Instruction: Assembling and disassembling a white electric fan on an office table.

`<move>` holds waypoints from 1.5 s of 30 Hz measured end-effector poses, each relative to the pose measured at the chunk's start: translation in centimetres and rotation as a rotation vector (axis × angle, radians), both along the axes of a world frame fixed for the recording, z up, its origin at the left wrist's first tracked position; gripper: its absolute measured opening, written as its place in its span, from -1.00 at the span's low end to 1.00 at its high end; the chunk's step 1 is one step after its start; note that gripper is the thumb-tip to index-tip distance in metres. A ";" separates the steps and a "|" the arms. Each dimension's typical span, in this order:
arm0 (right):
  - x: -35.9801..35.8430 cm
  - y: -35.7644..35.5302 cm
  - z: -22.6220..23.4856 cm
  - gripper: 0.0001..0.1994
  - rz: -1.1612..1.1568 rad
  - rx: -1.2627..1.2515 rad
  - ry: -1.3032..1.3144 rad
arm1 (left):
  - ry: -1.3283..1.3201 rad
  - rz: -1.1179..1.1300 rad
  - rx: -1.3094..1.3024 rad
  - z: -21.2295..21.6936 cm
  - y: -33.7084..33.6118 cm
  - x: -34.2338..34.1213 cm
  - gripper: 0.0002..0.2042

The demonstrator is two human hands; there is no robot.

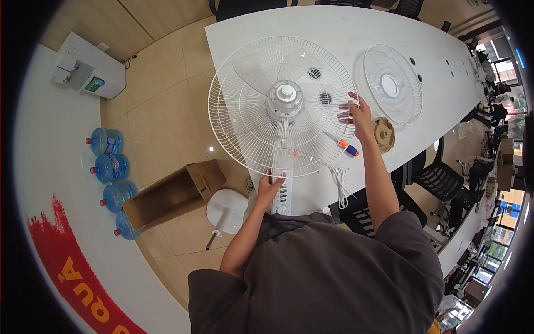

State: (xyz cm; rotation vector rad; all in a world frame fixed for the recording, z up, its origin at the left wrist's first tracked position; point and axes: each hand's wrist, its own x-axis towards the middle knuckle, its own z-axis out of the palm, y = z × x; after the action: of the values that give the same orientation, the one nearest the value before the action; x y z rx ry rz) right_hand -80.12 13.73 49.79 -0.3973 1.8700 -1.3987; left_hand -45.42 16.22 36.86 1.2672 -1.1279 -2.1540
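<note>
Worktop (356, 25): long, pale, smooth-topped with a rounded near end; it runs from the picture's centre toward 1 o'clock

Fan guard (282, 106): round white wire grille, thin radial spokes inside concentric rings, domed; it lies on the near end of the worktop at the centre of the view; clear plastic blades and a glossy translucent hub show through it

Left hand (271, 186): at 6 o'clock of the guard; fingers curled over the lower rim wire, closed on it

Right hand (356, 114): at 3 o'clock of the guard; fingers bent and hooked around the rim wire, gripping it

Second grille (392, 83): same white wire round with a solid pale disc at its middle; flat on the worktop, just beside the right hand, toward 2 o'clock

Screwdriver (346, 146): slim, orange and blue handle; under the guard's edge at 4 o'clock, below the right wrist

Brown disc (384, 133): round, rough-looking, tan; on the worktop edge at 4 o'clock of the guard

White cable (339, 183): coiled, soft; draped at the worktop's near edge

Fan base (225, 210): round white plate with a metal pole; on the tiled floor at 7 o'clock

Cardboard box (173, 192): brown, open flaps; on the floor beside the base

Water bottles (111, 183): four blue translucent jugs lying in a row at 9 o'clock
</note>
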 end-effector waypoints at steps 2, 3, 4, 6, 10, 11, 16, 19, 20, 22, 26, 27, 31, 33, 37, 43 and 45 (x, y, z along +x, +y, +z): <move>0.0 -0.1 0.0 -0.66 -0.001 -0.014 -0.009 | 0.033 0.018 -0.025 -0.3 0.5 0.9 -0.54; 0.0 -0.1 0.0 -0.66 0.000 -0.014 -0.009 | -0.108 0.018 -0.204 -0.1 1.0 1.4 -0.62; -0.1 -0.1 -0.1 -0.66 -0.005 -0.013 -0.003 | -0.248 0.015 -0.382 0.8 1.1 1.7 -0.70; -0.5 0.3 -0.4 -0.66 -0.020 -0.010 0.005 | -0.322 0.046 -0.704 5.3 0.8 2.9 -0.78; -0.8 0.1 -1.0 -0.65 -0.031 -0.037 0.004 | -0.180 0.265 -1.393 17.0 -4.2 0.5 -0.93; -0.8 0.2 -0.9 -0.65 -0.034 -0.031 0.016 | -0.182 0.250 -1.420 18.0 -6.2 -1.0 -0.88; -0.1 0.0 -0.3 -0.64 -0.009 -0.017 0.030 | -0.439 0.031 -1.344 17.7 -14.5 -9.1 -0.41; -0.3 -0.7 0.1 -0.63 -0.082 0.068 0.352 | -0.636 -0.155 -1.155 15.4 -15.7 -11.0 -0.27; -0.4 -1.1 0.4 -0.65 -0.126 0.005 0.722 | -0.634 -0.151 -1.157 14.9 -15.9 -11.1 -0.27; 2.5 -3.6 4.4 -0.69 -0.086 -0.108 1.082 | -0.604 -0.148 -1.151 14.8 -15.8 -10.8 -0.25; 8.4 -8.5 6.8 -0.59 0.526 -0.044 0.907 | -0.600 -0.137 -1.135 15.3 -16.2 -10.6 -0.26; 8.7 -9.7 6.3 -0.55 0.617 -0.014 0.951 | -0.591 -0.147 -1.135 15.3 -16.3 -10.6 -0.28; 9.1 -11.4 4.7 -0.61 0.732 0.105 0.989 | -0.568 -0.117 -1.203 14.6 -16.2 -10.4 -0.29; 9.0 -11.7 4.3 -0.63 0.770 0.098 1.062 | -0.562 -0.120 -1.196 14.6 -16.4 -10.2 -0.30; 8.3 -12.1 4.1 -0.70 0.885 -0.008 1.151 | -0.550 -0.130 -1.186 14.5 -16.5 -10.0 -0.30; 7.2 -12.5 3.7 -0.71 0.966 -0.155 1.161 | -0.548 -0.132 -1.231 14.3 -16.8 -9.9 -0.29; 7.2 -12.4 3.9 -0.71 0.983 -0.177 1.175 | -0.548 -0.141 -1.216 14.2 -16.9 -9.9 -0.29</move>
State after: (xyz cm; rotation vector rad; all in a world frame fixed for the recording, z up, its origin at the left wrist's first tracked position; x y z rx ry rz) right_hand -72.90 1.33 53.67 -2.2210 1.7952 -0.5900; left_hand -55.28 -0.68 51.10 1.1179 -2.2496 -0.7434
